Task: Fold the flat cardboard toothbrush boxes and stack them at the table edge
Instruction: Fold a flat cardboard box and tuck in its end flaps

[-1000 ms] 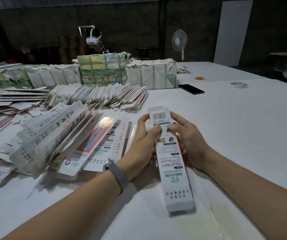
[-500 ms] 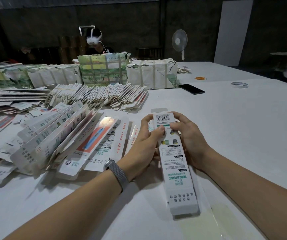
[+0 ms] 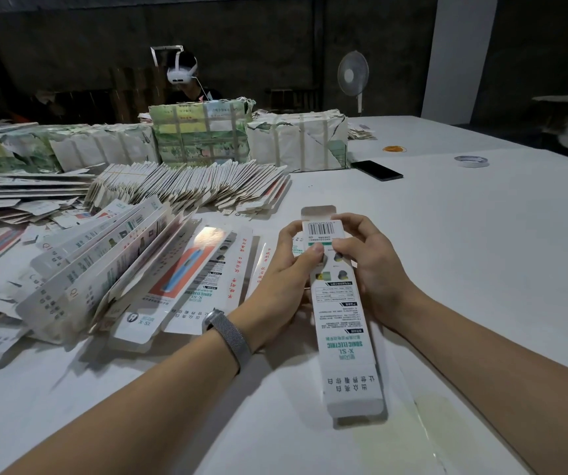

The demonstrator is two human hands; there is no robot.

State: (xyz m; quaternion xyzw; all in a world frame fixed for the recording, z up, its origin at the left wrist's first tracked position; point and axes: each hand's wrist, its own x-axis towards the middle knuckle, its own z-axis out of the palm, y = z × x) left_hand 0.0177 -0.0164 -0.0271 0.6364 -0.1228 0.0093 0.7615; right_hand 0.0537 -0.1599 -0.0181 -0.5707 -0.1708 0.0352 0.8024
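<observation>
1. A white table (image 3: pixel 464 269) is filling the dim room.
2. One toothbrush box (image 3: pixel 342 323) is lying lengthwise, its open flap pointing away.
3. Left hand (image 3: pixel 284 279) and right hand (image 3: pixel 371 265) are both gripping its far end.
4. Flat boxes (image 3: pixel 111 269), too many to count, are leaning at left.

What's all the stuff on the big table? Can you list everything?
box: one, white and green, held above the table's near middle
flat boxes: many, mostly white, near left
fanned stack: one, white, left centre
bundles: several, green and white, far left
phone: one, black, far centre
tape roll: one, pale, far right
fan: one, white, behind the table
table: one, white
watch: one, grey, left wrist
hands: left, right, both gripping the box
</observation>
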